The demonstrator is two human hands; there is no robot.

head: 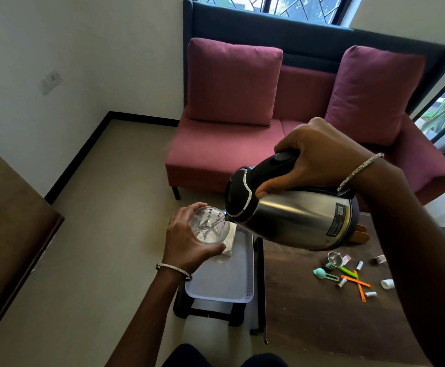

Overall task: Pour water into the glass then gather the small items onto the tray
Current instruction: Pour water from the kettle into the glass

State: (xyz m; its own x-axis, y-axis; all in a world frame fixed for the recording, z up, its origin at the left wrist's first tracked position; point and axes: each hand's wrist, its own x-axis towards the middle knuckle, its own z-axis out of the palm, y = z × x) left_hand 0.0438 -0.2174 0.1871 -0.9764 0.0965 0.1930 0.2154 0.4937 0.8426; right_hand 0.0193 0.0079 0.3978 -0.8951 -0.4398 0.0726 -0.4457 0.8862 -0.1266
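**tray_lurker:** what are the hands doing on your feed right now?

**remote_op:** From the head cam I've got the right hand (pixel 319 157) wrapped round the black handle of the steel kettle (pixel 295 215), with the thumb lying down the side near the lid. The kettle's tipped way over, spout low and to the left, right at the rim of the glass (pixel 209 225). I can see a thin stream of water going from the spout into it, and a bit of water sits in the bottom.

**tray_lurker:** and who's got the glass?

**remote_op:** The left hand (pixel 187 242), fingers curled round its side, thumb on the near side. The glass is over the far end of the white tray (pixel 226 282). I honestly can't tell if its base touches the tray or hangs just above it. A folded pale cloth (pixel 230 241) lies on the tray right beside the glass.

**tray_lurker:** where's the small stuff?

**remote_op:** It's scattered on the dark counter (pixel 308 319), off to the right of the tray and under the kettle arm. I make out a little metal funnel (pixel 333 258), a teal spoon (pixel 319 272), a green clip (pixel 348 270), two crossed orange strips (pixel 358 284) and a white cap (pixel 387 283). There are also a few tiny tube things too small for me to name. A pink sofa (pixel 216 154) stands behind it all.
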